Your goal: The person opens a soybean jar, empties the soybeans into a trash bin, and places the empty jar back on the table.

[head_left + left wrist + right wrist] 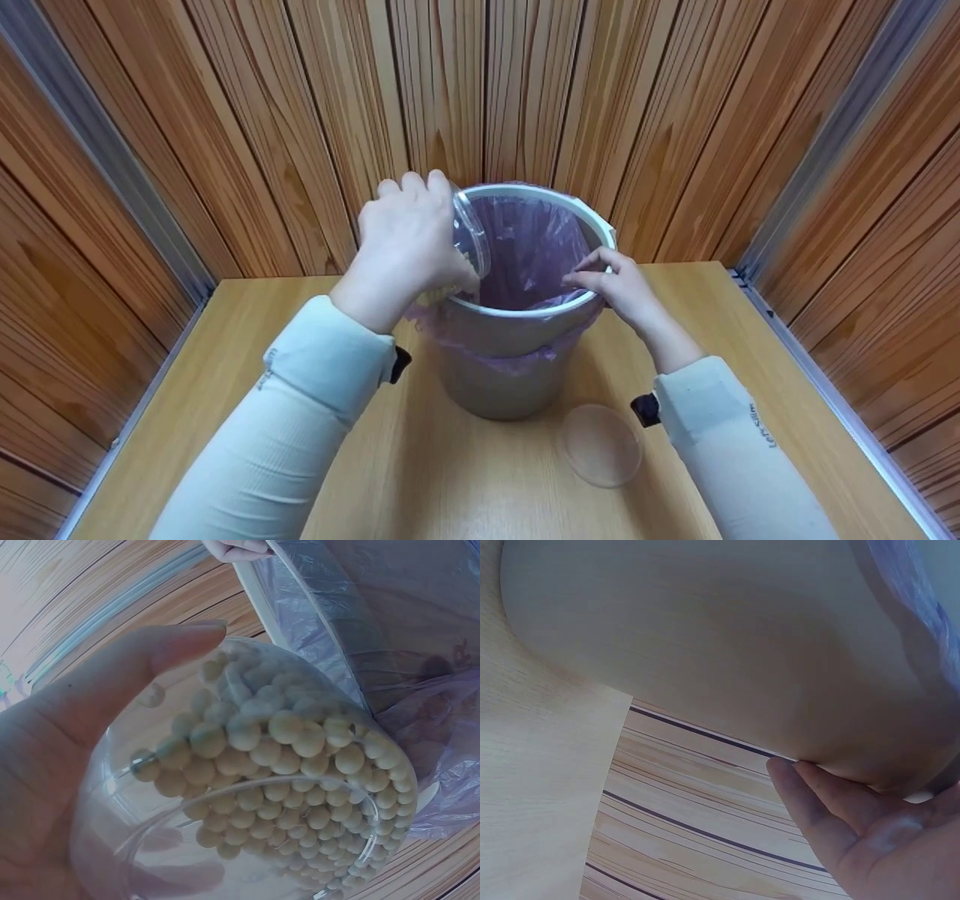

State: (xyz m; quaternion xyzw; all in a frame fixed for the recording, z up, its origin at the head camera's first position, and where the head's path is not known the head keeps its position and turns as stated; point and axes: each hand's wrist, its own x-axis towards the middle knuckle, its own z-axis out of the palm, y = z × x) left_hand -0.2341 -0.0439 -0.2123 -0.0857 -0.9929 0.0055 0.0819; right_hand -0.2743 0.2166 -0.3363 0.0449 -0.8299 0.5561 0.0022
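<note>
A grey trash can (502, 390) with a pale rim stands on the table, lined with a thin purple bag (536, 244) folded over its edge. At the rim's left side my left hand (409, 236) grips a clear plastic jar (474, 236), tilted with its mouth toward the inside of the can. Many small cream-coloured balls (262, 742) lie heaped in the jar, seen through its wall in the left wrist view. My right hand (619, 285) holds the can's right rim, some fingers inside and others (817, 829) against the outer wall.
A round translucent lid (602, 446) lies flat on the wooden table (360, 480), in front of the can and to its right. Wood-patterned panels (525, 90) enclose the back and both sides, with metal strips (832, 142) at the corners.
</note>
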